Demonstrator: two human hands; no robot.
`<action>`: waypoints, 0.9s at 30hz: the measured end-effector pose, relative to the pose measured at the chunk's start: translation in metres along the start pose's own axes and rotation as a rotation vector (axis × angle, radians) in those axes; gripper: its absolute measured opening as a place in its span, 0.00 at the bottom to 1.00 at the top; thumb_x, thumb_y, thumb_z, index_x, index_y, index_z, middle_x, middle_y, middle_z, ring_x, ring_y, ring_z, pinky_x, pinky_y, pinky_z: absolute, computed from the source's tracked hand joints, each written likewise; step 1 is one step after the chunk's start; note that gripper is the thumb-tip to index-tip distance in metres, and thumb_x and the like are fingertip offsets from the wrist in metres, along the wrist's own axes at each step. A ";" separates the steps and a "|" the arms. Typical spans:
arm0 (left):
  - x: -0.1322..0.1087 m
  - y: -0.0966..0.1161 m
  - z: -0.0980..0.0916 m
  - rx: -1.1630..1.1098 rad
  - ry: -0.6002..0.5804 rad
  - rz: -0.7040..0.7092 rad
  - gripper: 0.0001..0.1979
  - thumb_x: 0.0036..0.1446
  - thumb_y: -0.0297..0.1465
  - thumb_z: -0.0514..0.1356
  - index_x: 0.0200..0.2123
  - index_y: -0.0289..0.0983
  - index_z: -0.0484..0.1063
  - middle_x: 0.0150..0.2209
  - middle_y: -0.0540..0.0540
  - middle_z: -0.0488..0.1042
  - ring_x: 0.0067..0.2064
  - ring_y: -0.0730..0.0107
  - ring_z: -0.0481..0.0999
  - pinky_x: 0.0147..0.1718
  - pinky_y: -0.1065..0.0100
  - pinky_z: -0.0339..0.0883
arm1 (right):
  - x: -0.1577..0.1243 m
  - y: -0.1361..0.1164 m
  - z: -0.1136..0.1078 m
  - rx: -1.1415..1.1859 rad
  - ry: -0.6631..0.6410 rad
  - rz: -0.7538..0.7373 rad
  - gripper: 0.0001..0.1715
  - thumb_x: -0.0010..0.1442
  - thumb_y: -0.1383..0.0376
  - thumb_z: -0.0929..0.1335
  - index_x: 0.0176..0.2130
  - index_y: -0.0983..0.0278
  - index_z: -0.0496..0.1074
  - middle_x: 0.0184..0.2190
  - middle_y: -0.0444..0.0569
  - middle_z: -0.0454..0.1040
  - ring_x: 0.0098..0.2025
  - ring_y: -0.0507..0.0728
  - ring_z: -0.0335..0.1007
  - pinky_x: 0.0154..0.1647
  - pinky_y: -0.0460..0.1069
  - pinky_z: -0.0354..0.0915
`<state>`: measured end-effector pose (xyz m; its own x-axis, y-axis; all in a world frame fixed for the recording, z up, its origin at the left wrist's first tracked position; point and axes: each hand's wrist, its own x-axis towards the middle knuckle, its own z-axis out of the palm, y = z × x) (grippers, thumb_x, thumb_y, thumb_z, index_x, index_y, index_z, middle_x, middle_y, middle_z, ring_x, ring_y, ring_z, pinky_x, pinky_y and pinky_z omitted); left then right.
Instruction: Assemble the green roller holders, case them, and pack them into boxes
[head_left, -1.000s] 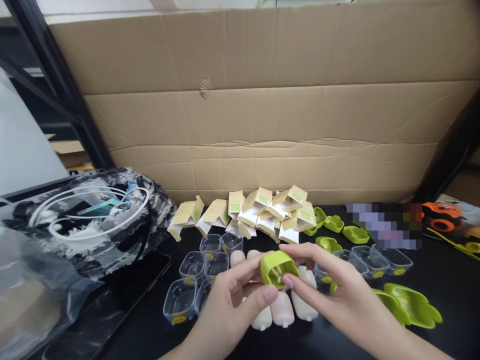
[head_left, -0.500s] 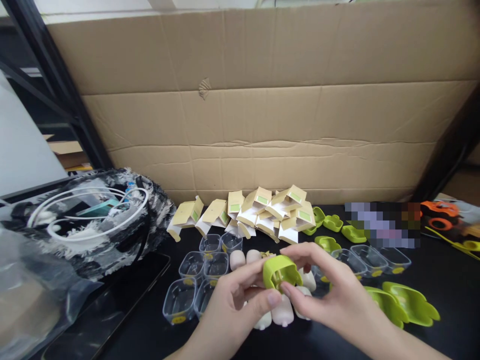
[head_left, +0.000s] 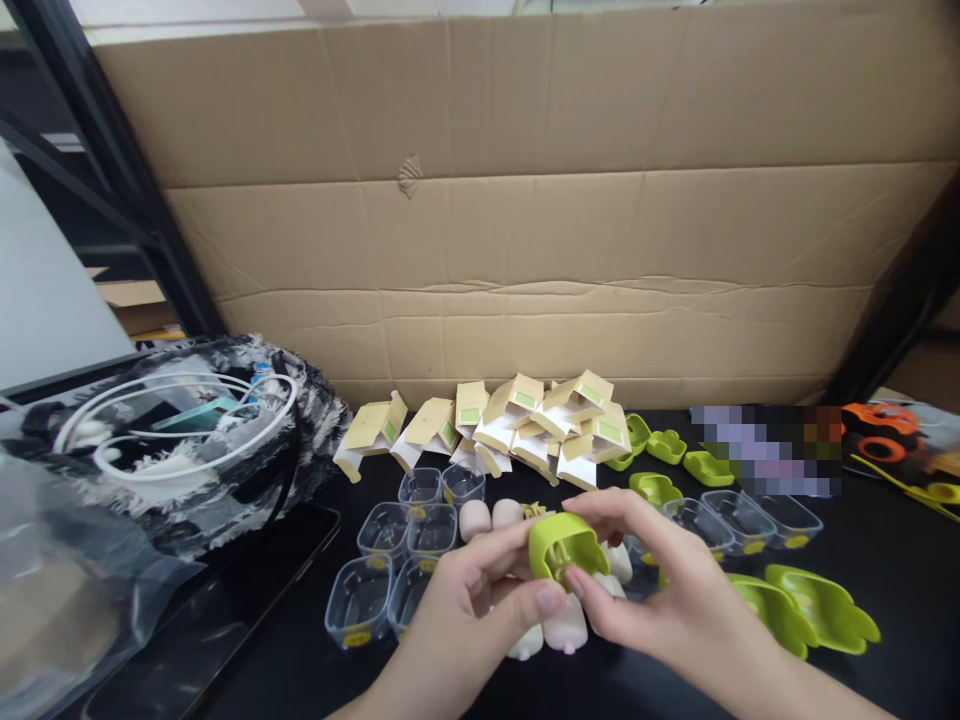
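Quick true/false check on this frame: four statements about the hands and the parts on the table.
1. The left hand and the right hand both grip one green plastic piece. True.
2. The folded cartons lie nearer the camera than the hands. False: they lie beyond the hands, by the cardboard sheet.
3. Green paw-shaped pieces lie on the table to the right of the right hand. True.
4. The plastic bag shows orange toys inside. False: white cable loops show through it.
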<state>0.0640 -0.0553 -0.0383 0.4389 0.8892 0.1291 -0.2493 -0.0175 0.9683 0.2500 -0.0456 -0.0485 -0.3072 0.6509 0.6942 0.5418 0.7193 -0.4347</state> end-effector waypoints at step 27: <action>0.000 -0.007 -0.002 -0.001 0.005 -0.017 0.18 0.55 0.34 0.66 0.50 0.47 0.76 0.43 0.48 0.82 0.44 0.63 0.79 0.47 0.66 0.70 | -0.005 0.006 0.002 -0.042 -0.045 0.021 0.18 0.60 0.66 0.67 0.48 0.52 0.61 0.34 0.39 0.73 0.33 0.50 0.70 0.35 0.45 0.67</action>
<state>0.0645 -0.0540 -0.0457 0.4392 0.8915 0.1114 -0.2423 -0.0018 0.9702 0.2536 -0.0445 -0.0557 -0.3299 0.6766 0.6583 0.5805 0.6953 -0.4237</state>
